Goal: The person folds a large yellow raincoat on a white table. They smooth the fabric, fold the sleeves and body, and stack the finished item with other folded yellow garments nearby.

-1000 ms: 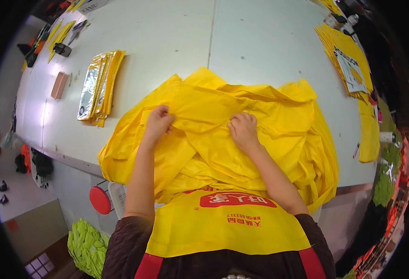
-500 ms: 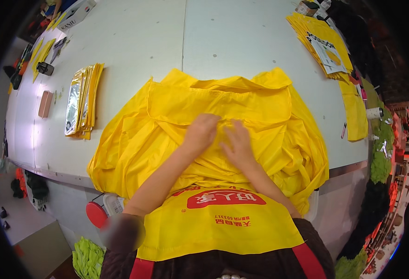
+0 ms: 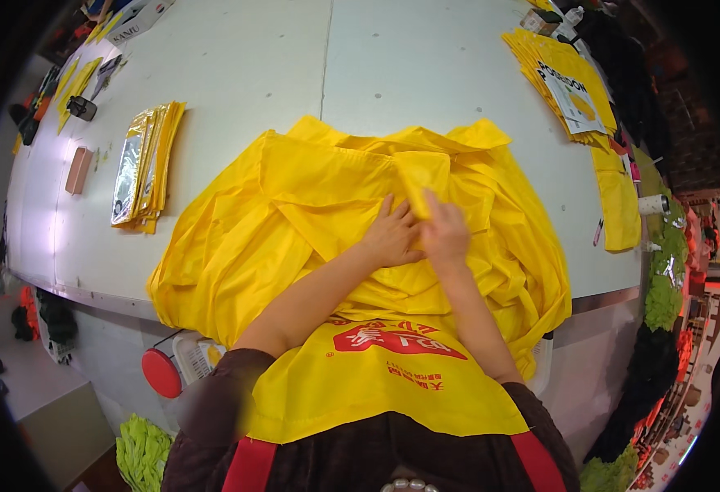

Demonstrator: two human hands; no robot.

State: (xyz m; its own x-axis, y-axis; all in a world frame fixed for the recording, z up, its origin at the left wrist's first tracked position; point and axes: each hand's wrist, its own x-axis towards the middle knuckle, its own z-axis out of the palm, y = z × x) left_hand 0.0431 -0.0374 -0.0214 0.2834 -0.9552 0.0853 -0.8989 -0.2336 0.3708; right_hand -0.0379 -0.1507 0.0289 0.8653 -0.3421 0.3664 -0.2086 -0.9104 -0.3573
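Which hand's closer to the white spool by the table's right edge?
Right. The right hand, over the yellow fabric, is well left of the white spool; the left hand, spread on that fabric, is farther left.

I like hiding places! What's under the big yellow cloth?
The white table lies under part of the yellow cloth. Anything else underneath is covered, so I can't tell.
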